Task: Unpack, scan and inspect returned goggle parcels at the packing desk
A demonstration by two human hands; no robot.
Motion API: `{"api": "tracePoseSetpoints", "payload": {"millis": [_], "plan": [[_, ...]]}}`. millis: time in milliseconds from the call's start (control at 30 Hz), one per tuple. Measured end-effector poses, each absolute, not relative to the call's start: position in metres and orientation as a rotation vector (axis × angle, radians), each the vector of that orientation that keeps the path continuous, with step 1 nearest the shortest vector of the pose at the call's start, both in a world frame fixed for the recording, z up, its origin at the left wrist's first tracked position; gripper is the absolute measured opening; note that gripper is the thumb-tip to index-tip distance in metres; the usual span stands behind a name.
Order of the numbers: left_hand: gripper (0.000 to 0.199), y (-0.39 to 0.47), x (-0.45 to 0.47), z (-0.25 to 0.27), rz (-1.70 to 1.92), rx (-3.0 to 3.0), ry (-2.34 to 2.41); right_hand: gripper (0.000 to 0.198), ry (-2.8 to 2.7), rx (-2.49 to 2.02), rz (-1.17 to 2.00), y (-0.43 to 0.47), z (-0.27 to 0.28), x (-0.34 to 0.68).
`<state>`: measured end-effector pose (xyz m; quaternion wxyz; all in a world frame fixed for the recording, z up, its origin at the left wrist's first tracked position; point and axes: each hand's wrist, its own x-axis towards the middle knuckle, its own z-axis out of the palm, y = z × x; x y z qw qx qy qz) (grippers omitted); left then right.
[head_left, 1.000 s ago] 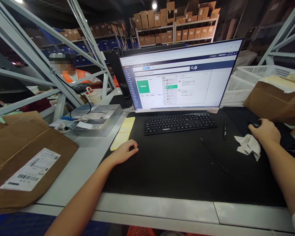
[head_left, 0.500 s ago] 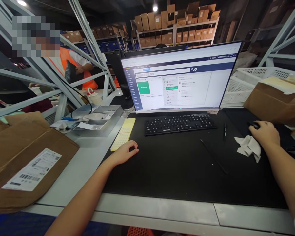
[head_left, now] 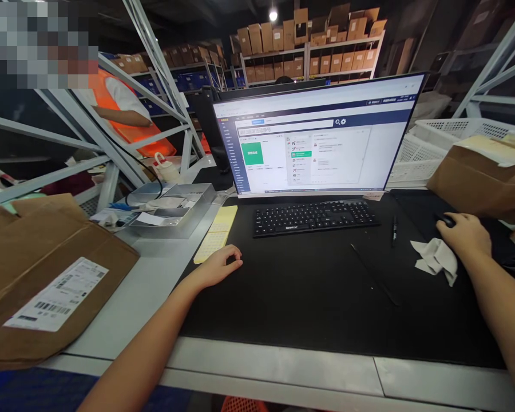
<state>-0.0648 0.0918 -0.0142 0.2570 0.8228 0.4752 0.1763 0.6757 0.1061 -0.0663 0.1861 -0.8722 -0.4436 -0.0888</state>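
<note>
My left hand point(head_left: 220, 266) rests on the black desk mat point(head_left: 292, 303), fingers loosely bent, a gap between thumb and fingertips, nothing held. Just behind it lies a pad of yellow label sheets point(head_left: 218, 226). On the right, my right hand point(head_left: 470, 236) is wrapped over a black computer mouse point(head_left: 446, 220), whose front end shows past the fingers. A crumpled pale tissue point(head_left: 435, 258) lies beside that hand. In front of me stand a black keyboard point(head_left: 315, 218) and a lit monitor point(head_left: 309, 143) showing a software page with a chat window over it.
A labelled cardboard box point(head_left: 47, 274) stands at the left, with a grey metal tray point(head_left: 193, 217) behind it. A pen point(head_left: 394, 230) and a thin black strip point(head_left: 373, 274) lie on the mat. At right sit another carton point(head_left: 480, 177) and white baskets point(head_left: 455, 127). A person in an orange vest point(head_left: 131, 123) is beyond the frame.
The person in the orange vest has shifted left, and the dark item in their hand no longer shows. My hands keep their places; the view has moved very slightly.
</note>
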Motion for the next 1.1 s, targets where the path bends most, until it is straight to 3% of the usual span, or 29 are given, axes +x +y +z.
{"api": "tracePoseSetpoints", "payload": {"millis": [1100], "plan": [[0.023,0.0922,-0.0653,-0.0161,0.491,2.258,1.284,0.060,-1.235,-2.424,-0.251,0.1054,-0.0669,0.6755]]}}
